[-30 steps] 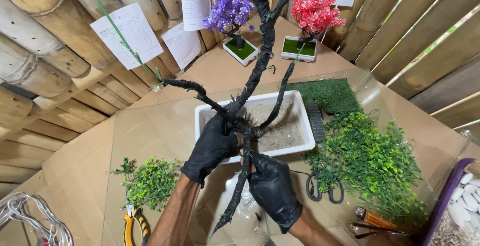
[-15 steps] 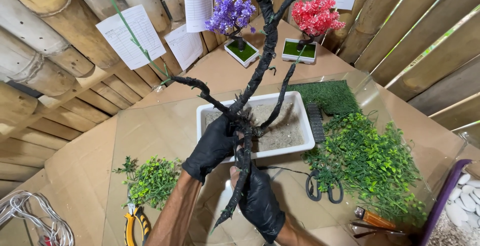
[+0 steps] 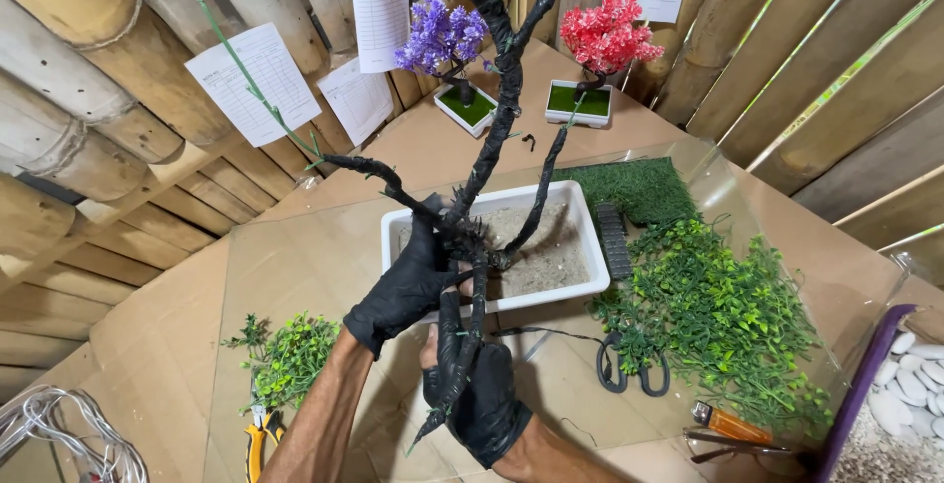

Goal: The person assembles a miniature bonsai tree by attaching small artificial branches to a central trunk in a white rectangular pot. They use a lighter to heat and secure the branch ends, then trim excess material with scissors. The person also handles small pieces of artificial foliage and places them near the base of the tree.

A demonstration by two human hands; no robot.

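Observation:
I hold a black tape-wrapped artificial tree trunk (image 3: 492, 139) with several bare branches upright above the table. My left hand (image 3: 408, 281), in a black glove, grips the trunk where the branches fork. My right hand (image 3: 482, 394), also gloved in black, wraps around the trunk's lower end. Just behind the trunk sits a white rectangular tray (image 3: 580, 291) filled with sand.
Green artificial foliage (image 3: 728, 316) lies on the right, a smaller bunch (image 3: 290, 355) on the left. Black scissors (image 3: 634, 370), yellow-handled pliers (image 3: 258, 439), a fake grass mat (image 3: 639, 188), purple (image 3: 442, 40) and red (image 3: 605, 35) mini trees, white pebbles (image 3: 910, 394), a wire coil (image 3: 59, 434).
My right hand slid lower and closer to me along the trunk's base. The trunk and my left hand stayed nearly in place.

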